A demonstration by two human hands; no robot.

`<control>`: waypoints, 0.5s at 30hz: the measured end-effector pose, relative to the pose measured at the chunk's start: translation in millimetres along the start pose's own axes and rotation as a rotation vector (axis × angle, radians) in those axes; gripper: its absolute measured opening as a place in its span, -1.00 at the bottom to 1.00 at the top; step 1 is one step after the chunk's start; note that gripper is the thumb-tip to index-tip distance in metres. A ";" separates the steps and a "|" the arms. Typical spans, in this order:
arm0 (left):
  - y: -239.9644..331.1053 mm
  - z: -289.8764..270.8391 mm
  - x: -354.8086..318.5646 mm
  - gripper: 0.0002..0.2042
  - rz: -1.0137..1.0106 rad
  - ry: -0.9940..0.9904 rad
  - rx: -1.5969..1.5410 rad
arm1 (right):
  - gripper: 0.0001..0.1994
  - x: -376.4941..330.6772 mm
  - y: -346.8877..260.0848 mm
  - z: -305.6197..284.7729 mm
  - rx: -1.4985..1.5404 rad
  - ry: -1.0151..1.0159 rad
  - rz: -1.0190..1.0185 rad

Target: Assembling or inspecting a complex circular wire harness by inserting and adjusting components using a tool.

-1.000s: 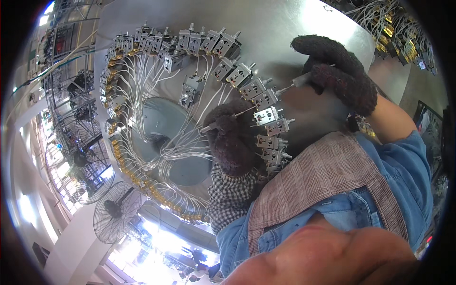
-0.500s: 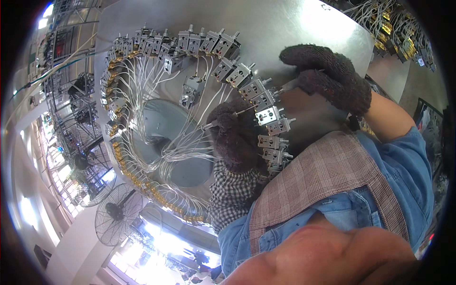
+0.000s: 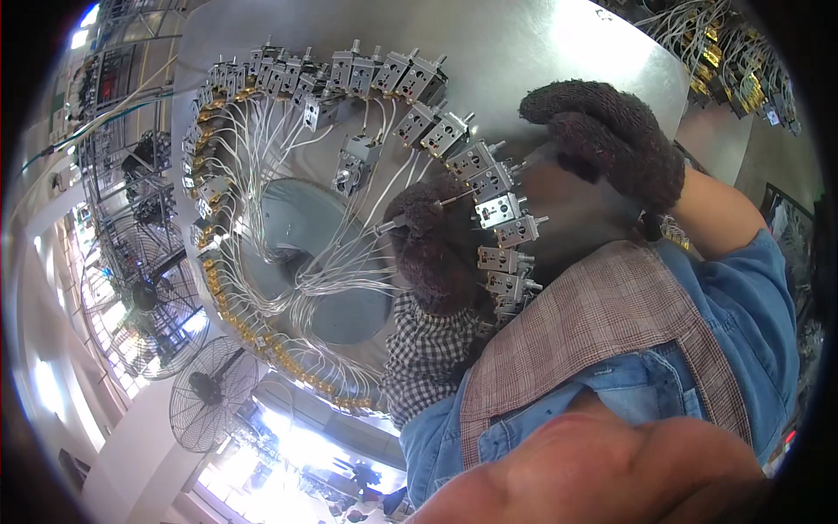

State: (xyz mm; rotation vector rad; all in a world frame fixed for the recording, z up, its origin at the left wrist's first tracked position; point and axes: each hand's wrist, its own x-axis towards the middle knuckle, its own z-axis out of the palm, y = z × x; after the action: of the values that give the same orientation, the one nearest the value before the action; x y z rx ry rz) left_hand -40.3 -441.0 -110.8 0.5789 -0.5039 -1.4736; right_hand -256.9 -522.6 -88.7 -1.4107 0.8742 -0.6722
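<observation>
Valve blocks [image 3: 502,210] ring a round steel plate [image 3: 541,61], each trailing thin white tubes [image 3: 288,218] to the hub. Nearest, left gloved hand [image 3: 441,249] pinches a thin metal pin against 1 block. Farther, right gloved hand [image 3: 611,144] rests curled on the plate. Most blocks look fitted; judging remaining work is hard.

Both hands in dark brown fuzzy knit gloves, left hand [image 3: 436,249] above a black-and-white checked cuff [image 3: 428,354], right hand [image 3: 611,144] above a blue denim sleeve [image 3: 742,288] and faded red-and-grey plaid apron [image 3: 594,341]; silver-grey round metal plate [image 3: 524,52], grey metal valve blocks [image 3: 497,210], white thin wires [image 3: 288,175], brass-yellow fittings [image 3: 236,319].
</observation>
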 end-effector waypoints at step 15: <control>-6.9 -14.2 -6.1 -0.83 0.063 0.120 0.113 | -0.68 -0.7 -6.6 14.1 0.111 0.169 0.216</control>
State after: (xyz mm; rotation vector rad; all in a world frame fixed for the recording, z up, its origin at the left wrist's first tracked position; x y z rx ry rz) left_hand -36.7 -434.2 -125.9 0.7296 -0.5088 -1.3479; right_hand -244.8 -514.8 -82.7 -1.1532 1.0882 -0.6698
